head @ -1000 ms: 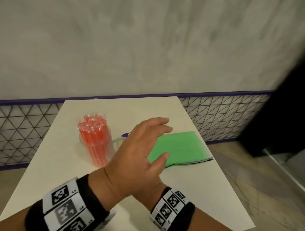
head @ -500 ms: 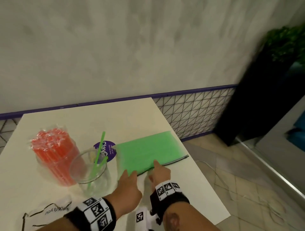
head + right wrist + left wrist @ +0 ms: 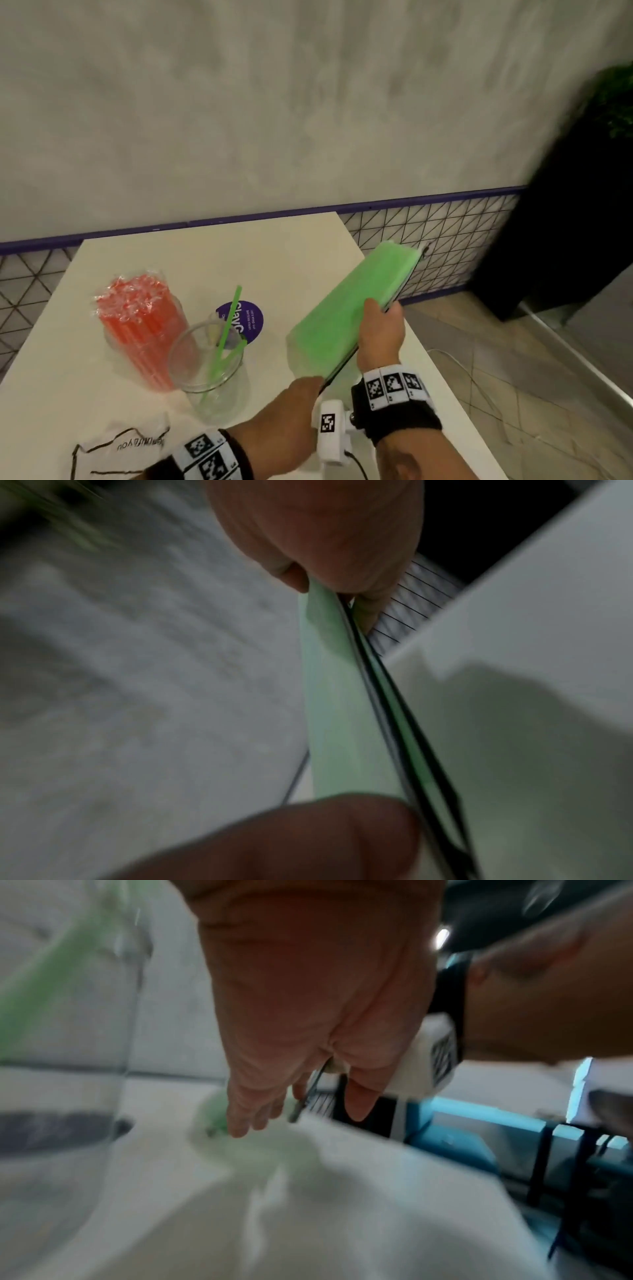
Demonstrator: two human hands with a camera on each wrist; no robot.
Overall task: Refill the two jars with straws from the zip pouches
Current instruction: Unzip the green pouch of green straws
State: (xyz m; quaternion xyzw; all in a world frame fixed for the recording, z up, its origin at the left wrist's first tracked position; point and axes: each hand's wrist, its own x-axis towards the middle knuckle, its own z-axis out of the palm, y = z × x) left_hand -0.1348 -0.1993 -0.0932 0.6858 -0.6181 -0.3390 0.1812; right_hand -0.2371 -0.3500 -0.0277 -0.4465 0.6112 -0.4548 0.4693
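Nearest, an emptied clear zip pouch with black lettering [image 3: 120, 448] is cut off at the frame's bottom edge, and the left hand [image 3: 291, 401] meets the near zipper end of the flat green pouch of straws [image 3: 346, 308], its grip hidden. The right hand [image 3: 380, 335] pinches that pouch's zipper edge, tilting it off the white tabletop [image 3: 274, 260]. Left stand a clear glass jar holding few green straws [image 3: 209, 363] and a wrapped orange straw bundle [image 3: 144, 322]; beyond, a blurred grey wall [image 3: 274, 102].

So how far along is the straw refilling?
About halfway. Done: one jar is packed with orange straws, an emptied pouch beside it. In hand: right hand and left hand hold the green pouch lifted. Left: the second jar holds only a few green straws.
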